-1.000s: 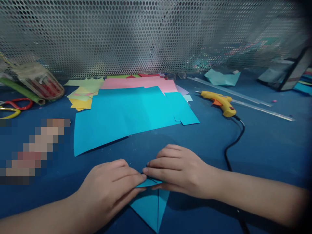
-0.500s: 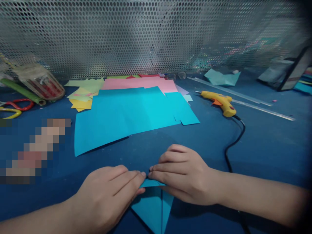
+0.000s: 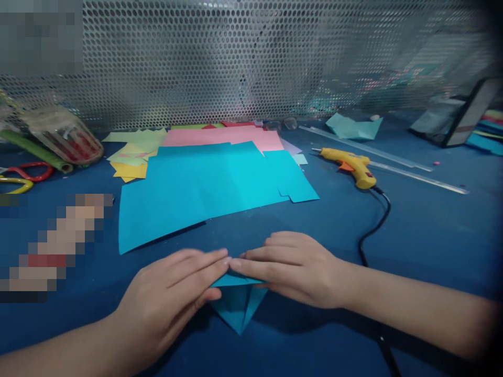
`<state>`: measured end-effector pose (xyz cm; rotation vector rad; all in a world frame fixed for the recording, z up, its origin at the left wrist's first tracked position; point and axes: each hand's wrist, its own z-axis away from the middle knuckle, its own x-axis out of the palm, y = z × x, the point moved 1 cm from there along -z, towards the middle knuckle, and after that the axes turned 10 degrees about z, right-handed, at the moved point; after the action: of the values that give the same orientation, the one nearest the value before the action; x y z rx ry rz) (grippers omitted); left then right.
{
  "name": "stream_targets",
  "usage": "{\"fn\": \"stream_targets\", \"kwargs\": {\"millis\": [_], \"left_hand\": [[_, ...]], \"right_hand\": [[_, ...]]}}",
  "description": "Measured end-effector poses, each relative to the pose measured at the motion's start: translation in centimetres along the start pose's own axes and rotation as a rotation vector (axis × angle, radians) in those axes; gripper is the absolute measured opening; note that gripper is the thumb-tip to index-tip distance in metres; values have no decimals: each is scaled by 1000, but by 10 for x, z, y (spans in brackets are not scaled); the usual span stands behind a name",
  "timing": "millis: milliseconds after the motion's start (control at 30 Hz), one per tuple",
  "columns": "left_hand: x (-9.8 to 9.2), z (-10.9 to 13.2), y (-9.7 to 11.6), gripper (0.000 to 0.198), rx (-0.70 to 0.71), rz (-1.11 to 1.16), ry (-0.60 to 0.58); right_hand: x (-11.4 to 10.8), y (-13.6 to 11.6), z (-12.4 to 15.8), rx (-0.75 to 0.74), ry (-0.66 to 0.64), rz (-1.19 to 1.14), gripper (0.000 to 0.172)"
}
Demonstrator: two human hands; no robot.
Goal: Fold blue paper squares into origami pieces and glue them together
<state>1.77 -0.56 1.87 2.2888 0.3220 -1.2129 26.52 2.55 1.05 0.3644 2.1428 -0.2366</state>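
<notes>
A folded sheet of blue paper [image 3: 233, 310] is held near the front of the table, its pointed end toward me. My left hand [image 3: 167, 296] grips the left side, thumb below the folded edge and fingers on top. From the right, my right hand [image 3: 301, 268] closes on the same edge, its fingertips meeting those of the left near the middle. The fingers hide much of the upper edge. Just beyond both hands lies a larger blue sheet [image 3: 196, 188] with notched edges.
A yellow glue gun [image 3: 349, 163] lies at right, its black cord [image 3: 371, 228] running toward the front. Behind it are clear sticks [image 3: 416, 177] and a folded pale-green paper [image 3: 353, 127]. Scissors [image 3: 33, 173] and a jar [image 3: 65, 136] are at left; a perforated metal panel [image 3: 236, 63] stands behind.
Both hands have shifted slightly away from me with the folded paper. Its pointed tip, at the bottom edge before, now shows fully higher up. The fingertips have slid along the fold.
</notes>
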Motion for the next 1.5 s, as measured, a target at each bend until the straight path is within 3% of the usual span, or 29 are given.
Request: {"fn": "stream_targets", "kwargs": {"millis": [100, 167, 267, 400, 467, 567, 633, 767, 933, 1100, 1233, 1333, 1500], "left_hand": [[-2, 2, 1, 39, -13, -62, 34], [-2, 2, 3, 39, 3, -79, 55], [0, 2, 5, 38, -2, -59, 38], [4, 2, 3, 35, -78, -26, 9], [5, 2, 2, 34, -102, -15, 2], [6, 2, 1, 33, -113, -27, -8], [7, 2, -1, 33, -136, -104, -22], [11, 4, -6, 47, -244, -348, -58], [13, 11, -12, 60, -344, -488, -96], [14, 20, -21, 71, -415, -485, -131], [14, 21, -24, 67, -426, -464, -154], [12, 18, -23, 61, -398, -446, -165], [14, 15, -17, 51, -286, -389, -189]], "right_hand": [[-10, 20, 7, 37, 11, 164, 32], [-19, 47, 15, 316, 14, 396, 32], [-34, 93, 30, 622, 25, 548, 41], [-47, 134, 47, 895, -229, 600, 38], [-53, 141, 50, 1012, -346, 616, 44], [-64, 143, 52, 1197, -400, 706, 48], [-70, 144, 56, 1318, -420, 771, 46], [-71, 149, 69, 1508, -507, 765, 58], [-67, 155, 69, 1620, -509, 737, 55], [-68, 158, 63, 1770, -441, 801, 56], [-65, 163, 71, 1842, -384, 840, 47], [-61, 166, 79, 1800, -335, 860, 44], [-61, 162, 77, 1577, -251, 908, 67]]}}
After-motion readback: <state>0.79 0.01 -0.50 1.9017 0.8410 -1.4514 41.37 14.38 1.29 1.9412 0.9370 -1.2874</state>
